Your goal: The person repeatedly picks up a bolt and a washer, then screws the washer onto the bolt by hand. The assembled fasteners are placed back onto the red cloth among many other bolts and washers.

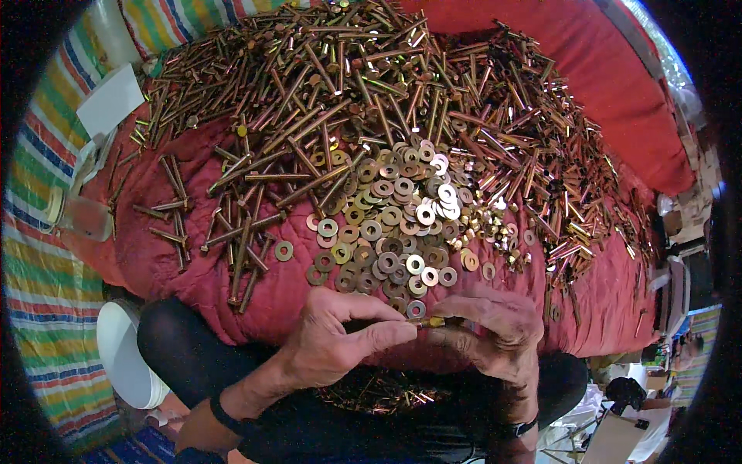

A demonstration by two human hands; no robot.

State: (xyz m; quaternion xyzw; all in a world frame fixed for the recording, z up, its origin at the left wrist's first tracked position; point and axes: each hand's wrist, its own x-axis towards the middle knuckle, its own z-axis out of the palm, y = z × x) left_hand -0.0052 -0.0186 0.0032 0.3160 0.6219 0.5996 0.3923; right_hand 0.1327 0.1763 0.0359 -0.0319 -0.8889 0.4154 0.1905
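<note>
Low in front of me, my left hand [340, 336] and my right hand [495, 329] meet over the edge of the red cloth. A brass-coloured bolt [434, 322] lies level between them. My right thumb and fingers close round it, hiding most of its length. The left thumb and forefinger press together at its other end; whether a washer or nut is between them I cannot tell. Just beyond my hands is a heap of flat round washers [386, 224]. Small shiny nuts [495, 224] are piled to its right.
A large mound of long bolts [309, 77] covers the back, spreading right. Several loose bolts [247, 232] lie at left on the quilted red cloth [162, 255]. More metal pieces [379, 390] lie between my legs. A white bucket [127, 356] and clear jar [85, 216] are at left.
</note>
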